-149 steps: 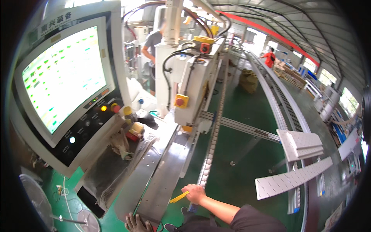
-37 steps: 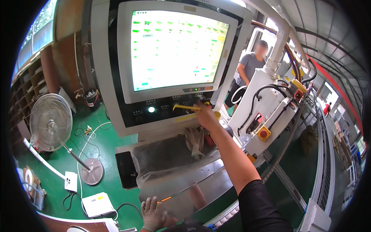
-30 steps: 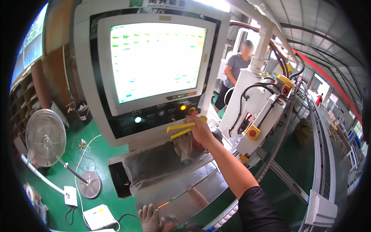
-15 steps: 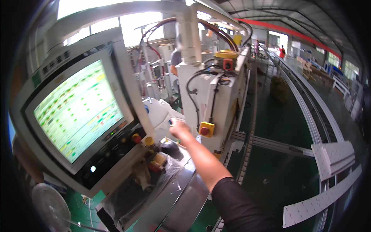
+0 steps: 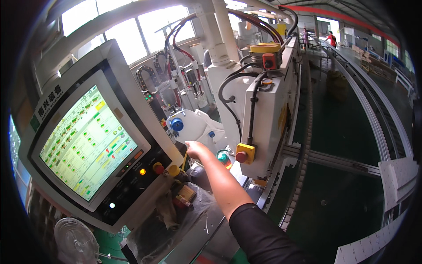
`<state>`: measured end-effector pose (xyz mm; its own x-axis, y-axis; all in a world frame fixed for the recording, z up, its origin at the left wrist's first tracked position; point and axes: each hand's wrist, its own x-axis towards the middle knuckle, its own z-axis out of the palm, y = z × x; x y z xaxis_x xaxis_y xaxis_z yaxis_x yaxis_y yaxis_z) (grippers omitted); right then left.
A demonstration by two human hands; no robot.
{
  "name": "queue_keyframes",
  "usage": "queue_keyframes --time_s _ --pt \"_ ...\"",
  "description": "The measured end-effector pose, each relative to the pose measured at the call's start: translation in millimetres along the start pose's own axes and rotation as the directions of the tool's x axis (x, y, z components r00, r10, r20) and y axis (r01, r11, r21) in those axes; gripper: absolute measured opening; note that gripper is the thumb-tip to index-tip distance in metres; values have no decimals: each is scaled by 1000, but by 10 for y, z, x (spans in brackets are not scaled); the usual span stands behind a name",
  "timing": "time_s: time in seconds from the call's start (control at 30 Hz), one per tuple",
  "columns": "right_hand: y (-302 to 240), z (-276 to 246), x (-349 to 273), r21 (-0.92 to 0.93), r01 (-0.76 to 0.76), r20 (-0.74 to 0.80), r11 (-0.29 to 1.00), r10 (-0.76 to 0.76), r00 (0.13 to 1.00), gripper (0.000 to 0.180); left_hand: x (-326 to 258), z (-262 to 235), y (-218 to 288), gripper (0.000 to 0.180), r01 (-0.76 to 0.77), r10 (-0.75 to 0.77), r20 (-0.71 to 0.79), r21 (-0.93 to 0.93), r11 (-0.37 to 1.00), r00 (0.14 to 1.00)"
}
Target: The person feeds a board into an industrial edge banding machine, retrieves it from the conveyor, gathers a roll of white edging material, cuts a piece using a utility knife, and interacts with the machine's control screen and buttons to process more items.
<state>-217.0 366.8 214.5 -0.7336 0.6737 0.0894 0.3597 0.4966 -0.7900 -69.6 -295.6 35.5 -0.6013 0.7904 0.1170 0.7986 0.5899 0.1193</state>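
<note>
A thin yellow pencil-like tool (image 5: 185,160) is pinched in the closed fingers of the right hand (image 5: 196,150), beside the control panel (image 5: 145,176). It is judged light and stiff, best gripped mid-shaft. The left hand is not seen.

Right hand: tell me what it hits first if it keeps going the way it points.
Probably the white machine housing with the blue knob, just beyond the right hand; depth is unclear, so contact cannot be ruled out.

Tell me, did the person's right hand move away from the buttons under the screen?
Yes. The right hand left the buttons under the screen and moved right, toward the white machine.
</note>
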Motion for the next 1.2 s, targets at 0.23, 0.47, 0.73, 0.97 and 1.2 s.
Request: queue_keyframes --time_s 0.23,0.47,0.73,0.97,1.2 --pt "-18 201 59 -50 -26 74 998 30 997 61 56 -202 49 52 125 -120 168 -22 992 979" --pt "-32 139 -122 19 19 -8 1000 -19 1000 56 -85 -148 -56 47 119 -129 -87 -105 987 988" --pt "-73 9 -783 90 382 -556 920 -272 785 34 -23 -262 -9 43 166 -186 -78 -209 964 980" --pt "-11 -127 -3156 421 629 -769 654 -110 629 43 -47 -176 -21 42 139 -164 -102 -213 967 981" --pt "1163 13 -4136 512 312 -656 800 131 743 42 -179 150 -270 46 103 -109 -72 -78 992 991"
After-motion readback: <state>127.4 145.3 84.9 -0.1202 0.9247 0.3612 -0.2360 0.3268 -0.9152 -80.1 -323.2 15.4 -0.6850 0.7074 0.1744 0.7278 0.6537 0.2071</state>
